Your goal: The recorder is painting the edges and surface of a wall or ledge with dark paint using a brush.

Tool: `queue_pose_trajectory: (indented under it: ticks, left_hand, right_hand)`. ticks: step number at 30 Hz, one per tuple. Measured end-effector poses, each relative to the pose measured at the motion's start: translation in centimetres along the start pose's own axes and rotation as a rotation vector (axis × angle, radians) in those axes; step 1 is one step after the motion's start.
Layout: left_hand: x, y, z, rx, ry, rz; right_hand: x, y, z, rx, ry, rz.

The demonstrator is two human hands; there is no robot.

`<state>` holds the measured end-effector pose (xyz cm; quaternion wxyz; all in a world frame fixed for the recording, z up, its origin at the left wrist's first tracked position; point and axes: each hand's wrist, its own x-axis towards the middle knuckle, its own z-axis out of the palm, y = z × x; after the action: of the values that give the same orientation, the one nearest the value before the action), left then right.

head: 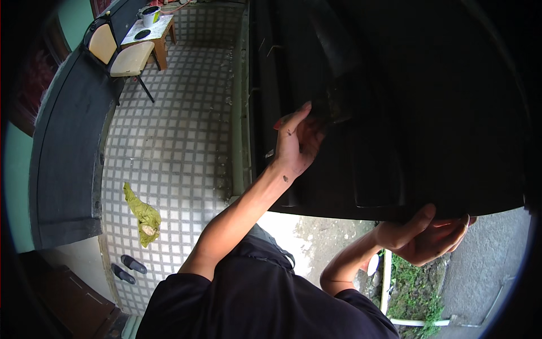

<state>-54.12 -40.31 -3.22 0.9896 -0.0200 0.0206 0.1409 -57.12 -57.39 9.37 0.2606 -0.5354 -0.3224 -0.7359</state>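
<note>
A large, very dark panel-like surface (444,127) with raised ridges fills the upper right. My left hand (298,142) is against its left part, thumb up and fingers curled into shadow. A small red bit (277,124) shows beside that thumb; I cannot tell whether it belongs to something held. Dark smudges mark the left hand and wrist. At the lower edge of the dark surface, my right hand (423,237) grips the rim, with its thumb over the near face and its fingertips at the edge.
A chair (132,59) and small table (163,46) bearing a paint-stained bucket (150,17) stand far left. On the tiled floor (178,140) lie a yellow-green cloth (142,214) and dark sandals (134,263). A black-and-green wall (67,161) borders the left; a white pipe (386,282) runs lower right.
</note>
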Motion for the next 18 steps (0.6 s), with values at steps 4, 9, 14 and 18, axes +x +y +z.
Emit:
queue_pose_trajectory:
  ticks: [4, 9, 14, 18]
  left_hand:
    - [-1.9, 0.7, -5.7, -0.012, 0.088, -0.009]
    - [-1.4, 1.4, -5.0, -0.041, 0.147, -0.016]
    - [2.9, 1.0, 0.3, -0.006, -0.096, 0.016]
    - [1.5, 1.0, -3.4, 0.052, 0.066, -0.029]
  right_hand:
    - [0.1, -0.2, -0.1, 0.022, -0.035, 0.029]
    - [-0.4, -0.1, -0.7, 0.129, -0.022, 0.128]
    - [-0.6, 0.7, -1.3, 0.066, -0.057, 0.091]
    - [-0.5, 0.7, -1.0, 0.043, -0.141, 0.032]
